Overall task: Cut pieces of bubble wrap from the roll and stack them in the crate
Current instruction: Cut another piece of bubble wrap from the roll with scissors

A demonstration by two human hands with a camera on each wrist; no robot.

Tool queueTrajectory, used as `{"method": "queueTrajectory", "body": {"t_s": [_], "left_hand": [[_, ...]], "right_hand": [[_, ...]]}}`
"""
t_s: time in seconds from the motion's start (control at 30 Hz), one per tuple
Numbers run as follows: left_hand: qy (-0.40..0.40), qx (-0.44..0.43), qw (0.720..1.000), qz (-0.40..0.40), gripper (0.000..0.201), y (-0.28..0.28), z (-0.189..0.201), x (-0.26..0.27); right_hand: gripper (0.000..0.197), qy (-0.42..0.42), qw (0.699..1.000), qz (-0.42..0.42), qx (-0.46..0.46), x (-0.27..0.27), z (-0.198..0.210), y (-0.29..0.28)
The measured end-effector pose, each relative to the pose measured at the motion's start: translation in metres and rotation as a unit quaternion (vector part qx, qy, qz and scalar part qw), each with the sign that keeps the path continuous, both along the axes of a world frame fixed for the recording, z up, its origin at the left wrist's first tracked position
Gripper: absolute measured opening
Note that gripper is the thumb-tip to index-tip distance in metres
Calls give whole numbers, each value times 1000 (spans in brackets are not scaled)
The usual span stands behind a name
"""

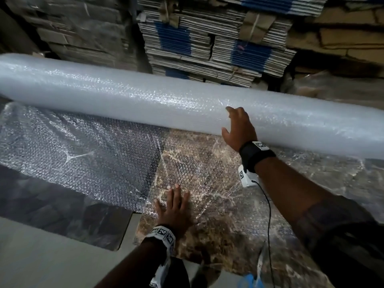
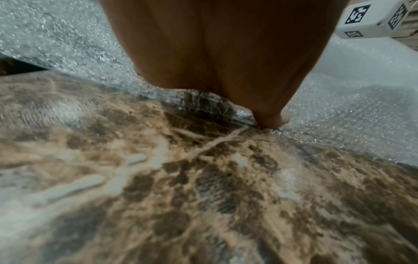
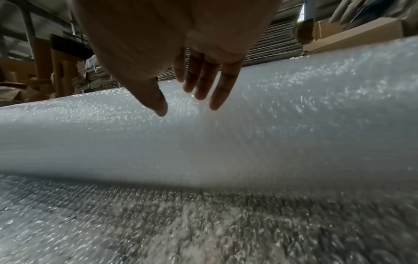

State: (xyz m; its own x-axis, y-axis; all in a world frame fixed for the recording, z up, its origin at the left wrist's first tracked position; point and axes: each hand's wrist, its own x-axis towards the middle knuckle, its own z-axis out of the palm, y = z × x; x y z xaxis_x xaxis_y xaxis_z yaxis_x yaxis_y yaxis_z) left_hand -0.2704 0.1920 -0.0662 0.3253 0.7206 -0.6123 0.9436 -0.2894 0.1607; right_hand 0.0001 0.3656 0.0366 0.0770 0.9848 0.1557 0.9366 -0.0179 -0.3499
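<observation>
A long white roll of bubble wrap (image 1: pixel 145 100) lies across the floor from left to right. Its unrolled sheet (image 1: pixel 83 150) spreads flat toward me. My right hand (image 1: pixel 239 127) rests against the roll's near side with straight, spread fingers (image 3: pixel 201 84); the roll (image 3: pixel 271 125) fills the right wrist view. My left hand (image 1: pixel 174 206) presses flat on the sheet's near edge, fingers straight. In the left wrist view a fingertip (image 2: pixel 271 117) pushes down where the sheet (image 2: pixel 339 116) meets the floor. No crate or cutting tool is in view.
The floor is brown marbled tile (image 1: pixel 218 242) with a dark tile (image 1: pixel 52 204) and a pale one (image 1: pixel 41 256) at the left. Stacks of flattened cardboard boxes (image 1: pixel 207 42) stand right behind the roll. A thin black cable (image 1: pixel 269 215) hangs from my right wrist.
</observation>
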Motion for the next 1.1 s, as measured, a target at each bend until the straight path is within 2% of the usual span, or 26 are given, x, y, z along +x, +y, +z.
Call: {"method": "queueTrajectory", "body": {"t_s": [0.23,0.4,0.5,0.67,0.8,0.93,1.0,1.1], "left_hand": [[-6,3,1000,0,102,0,-1,-1],[-5,10,1000,-3,100,-2,-1,-2],[-6,16,1000,-3,99,-2,-2,-3],[-9,25,1000,0,98,-2,-7,-6],[-16,35,999,1,99,-3,-7,-7],[-64,69,995,31,93,-3,-1,-10],[-90,101,990,41,83,-3,8,-16],[-115,163,980,-8,69,-5,20,-34]], "right_hand": [[64,-51,999,-1,0,3,-1,2],[75,-82,996,22,-21,12,-8,-3],[78,-71,996,39,-33,18,-12,-3],[69,-12,998,64,-22,20,-17,-23],[65,-5,997,63,-42,35,-28,-78],[60,11,994,35,-102,71,-48,-163],[55,26,991,-1,-134,92,-56,-209],[62,38,987,-91,-128,120,-64,-269]]}}
